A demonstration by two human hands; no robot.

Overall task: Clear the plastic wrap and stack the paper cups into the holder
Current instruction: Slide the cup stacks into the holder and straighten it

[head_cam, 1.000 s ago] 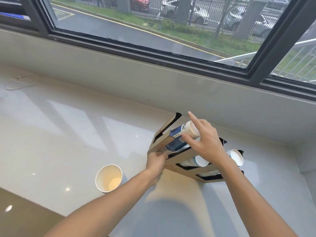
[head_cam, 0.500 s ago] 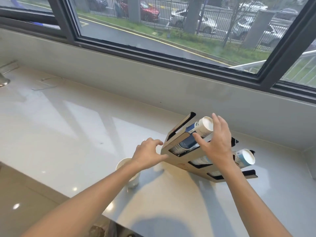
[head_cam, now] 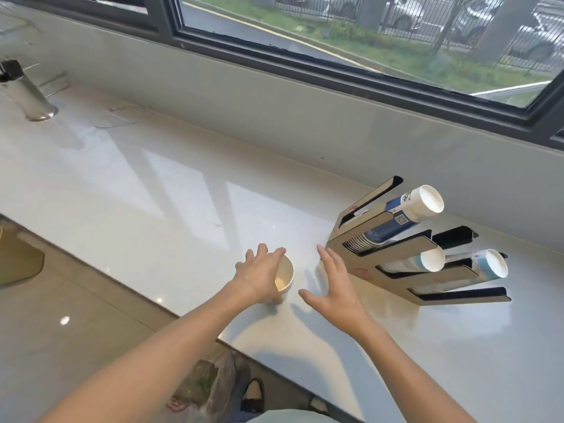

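L hand is reaching fwd w/ forearm stretched out from lower left, palm down, fingers curling over the near-left rim of a single white paper cup that is standing upright, mouth up, on the glossy white stone counter. Fingers are wrapping the cup's rim and side; thumb side is hidden behind the hand, so can't tell if the grip is fully closing.

R hand is hovering just right of the cup, palm down and slightly tilted, fingers spread wide and holding nothing, thumb pointing left toward the cup. Its fingertips are sitting near the low front corner of the flat brown cardboard cup holder w/ black slot edges, apparently not touching it.

Holder is lying on the counter to the right, near the wall under the window. It is carrying three rows of nested paper cups lying on their sides, mouths pointing right: a blue-and-white stack in the back slot, a white stack in the middle, a pale blue-and-white stack in the front.

A metal cylinder base is standing far left on the counter.
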